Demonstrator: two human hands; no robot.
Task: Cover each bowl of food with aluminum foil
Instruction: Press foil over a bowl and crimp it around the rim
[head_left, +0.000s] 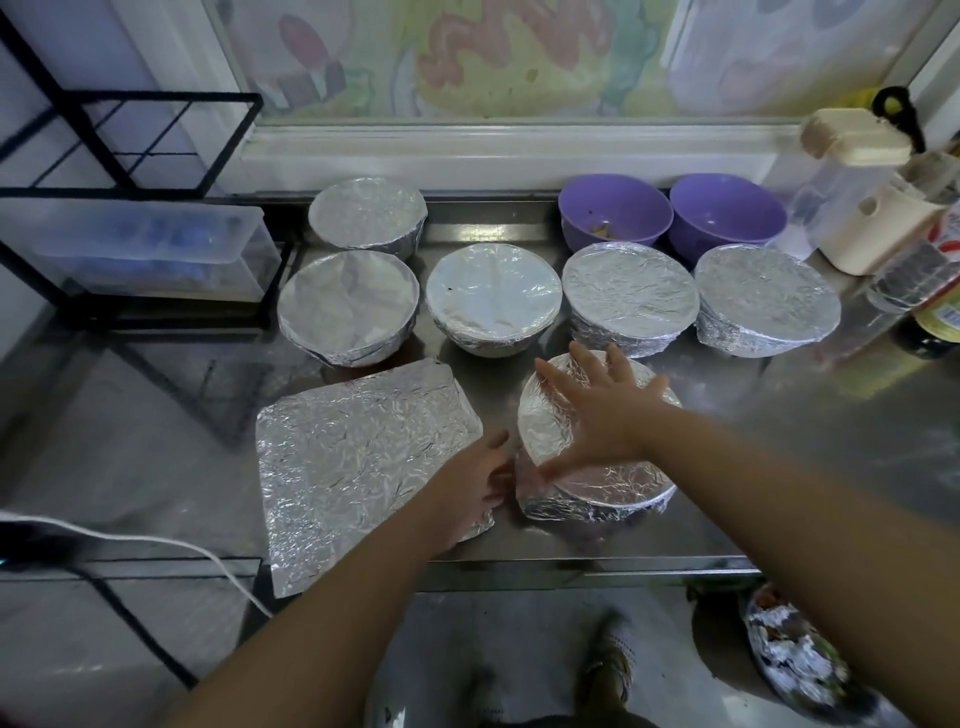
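Foil-wrapped, the bowl (613, 483) sits under my right hand (602, 410), which lies spread flat on top to keep the cover taut while my left hand (467, 488), fingers loosely straight, touches the wrap at the bowl's left side to tuck it in. Under that wrist lies one spare sheet (358, 457), ready on the table (779, 467). Beyond my fingertips stand five covered bowls (493, 301); past them, two purple bowls (615, 213) wait uncovered.
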